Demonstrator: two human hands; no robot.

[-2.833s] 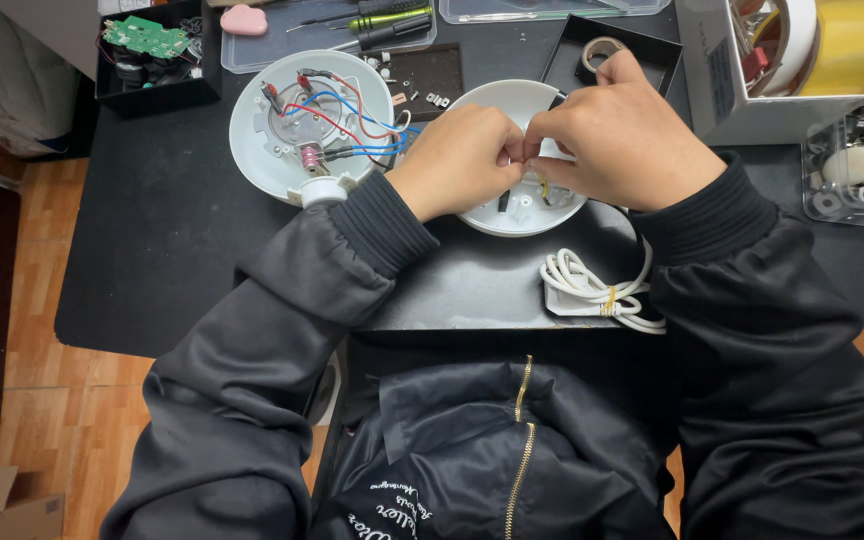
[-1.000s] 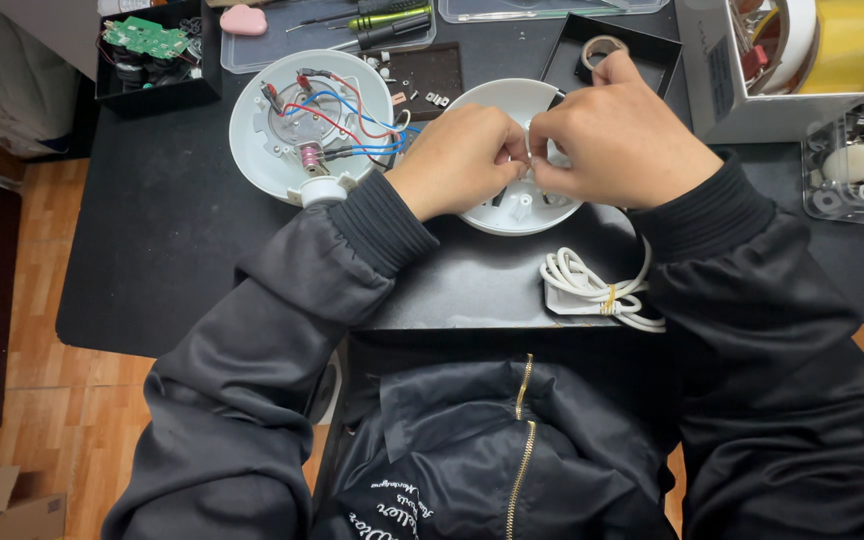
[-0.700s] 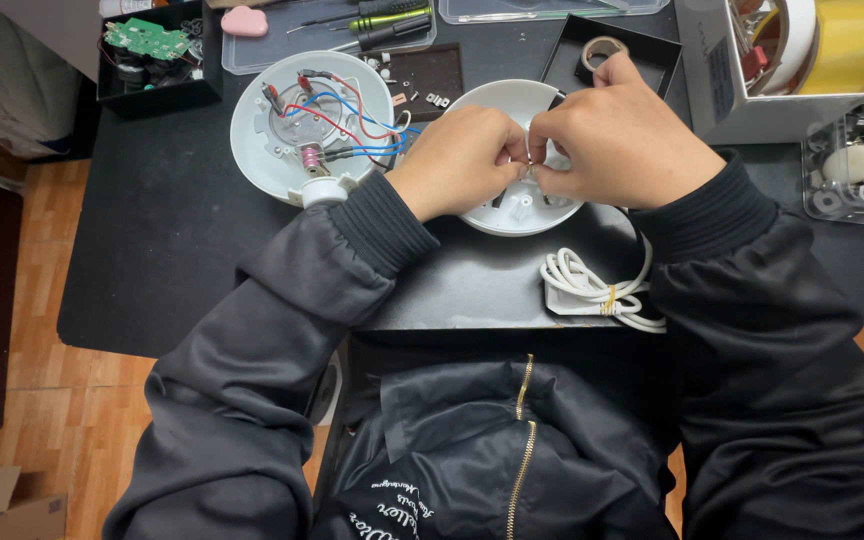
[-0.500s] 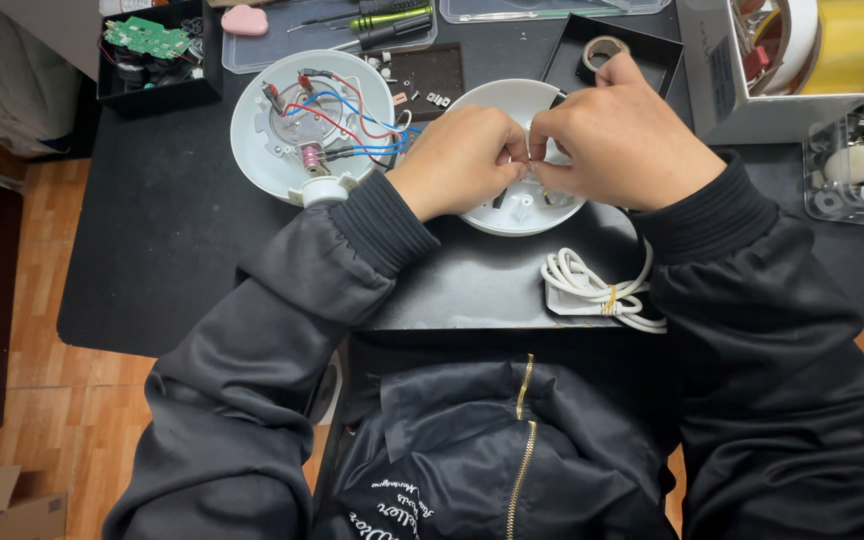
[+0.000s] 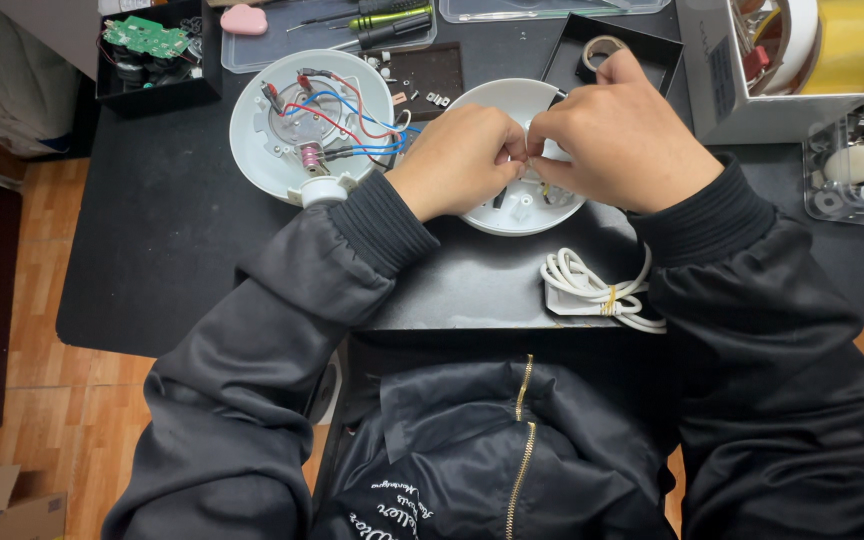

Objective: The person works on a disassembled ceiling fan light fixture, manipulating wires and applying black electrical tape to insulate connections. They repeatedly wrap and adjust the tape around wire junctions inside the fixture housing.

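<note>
My left hand (image 5: pixel 457 160) and my right hand (image 5: pixel 617 135) meet fingertip to fingertip over a white round plastic cover (image 5: pixel 522 210) on the black table. Both pinch something small at the cover's middle; the fingers hide what it is. A short dark piece shows under my left fingers inside the cover. To the left lies a second white round base (image 5: pixel 302 125), open side up, with red, blue and black wires and a small coil inside.
A coiled white power cord (image 5: pixel 592 295) lies at the table's near edge. A black tray with a green circuit board (image 5: pixel 147 40) sits far left. Screwdrivers (image 5: pixel 387 20), a small parts tray, a tape roll (image 5: pixel 602 50), a white bin with yellow tape (image 5: pixel 812 55) stand behind.
Almost nothing differs. Both hands stay pinched together over the white cover, with only tiny finger shifts.
</note>
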